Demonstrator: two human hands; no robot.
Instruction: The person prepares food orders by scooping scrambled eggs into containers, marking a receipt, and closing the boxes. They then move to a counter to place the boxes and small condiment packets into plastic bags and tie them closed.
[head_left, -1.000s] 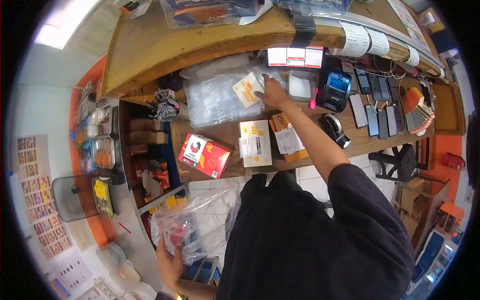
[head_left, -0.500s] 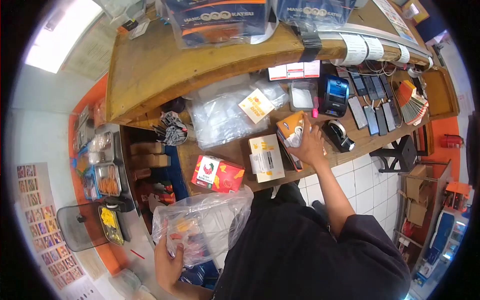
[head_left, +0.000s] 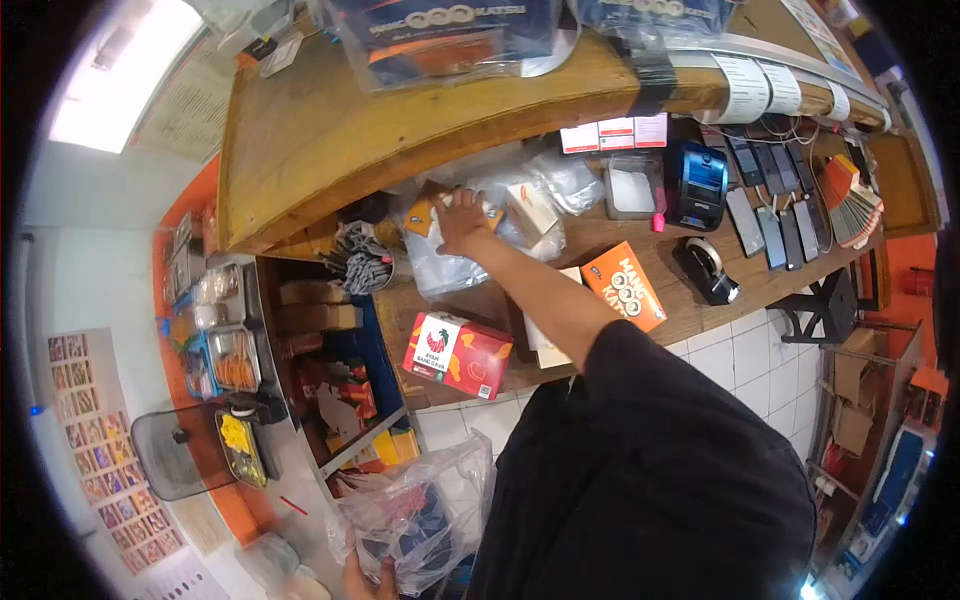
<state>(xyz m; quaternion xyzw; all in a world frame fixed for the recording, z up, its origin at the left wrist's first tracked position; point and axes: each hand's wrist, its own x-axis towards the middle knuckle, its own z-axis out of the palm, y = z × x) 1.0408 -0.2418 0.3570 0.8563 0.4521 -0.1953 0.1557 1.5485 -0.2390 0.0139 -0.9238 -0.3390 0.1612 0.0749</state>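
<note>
My left hand (head_left: 368, 578), low in the view, grips the edge of a clear plastic bag (head_left: 425, 525) that hangs open and crumpled. Stretched across the counter, my right hand (head_left: 463, 222) has its fingers over an orange box (head_left: 421, 217), which is on a pile of clear plastic bags (head_left: 440, 272). A small cream box (head_left: 534, 210) sits tilted just right of that hand. Nearer my body are a red box (head_left: 458, 355) and a white-and-yellow box (head_left: 550, 352), the latter partly hidden by my forearm. Another orange box (head_left: 625, 285) lies right of my arm.
A tape dispenser (head_left: 708, 272), a blue-faced printer (head_left: 697, 185), a clear tub (head_left: 632, 188) and several phones (head_left: 768, 238) occupy the counter's right side. A cup of wrapped utensils (head_left: 362, 258) stands at left. Overhead, the wooden shelf (head_left: 420, 130) carries branded bags. A black stool (head_left: 815, 310) is below.
My right hand has moved left with an orange box onto the plastic bags, uncovering another orange box. The small cream box has tipped. My left hand and its bag are lower.
</note>
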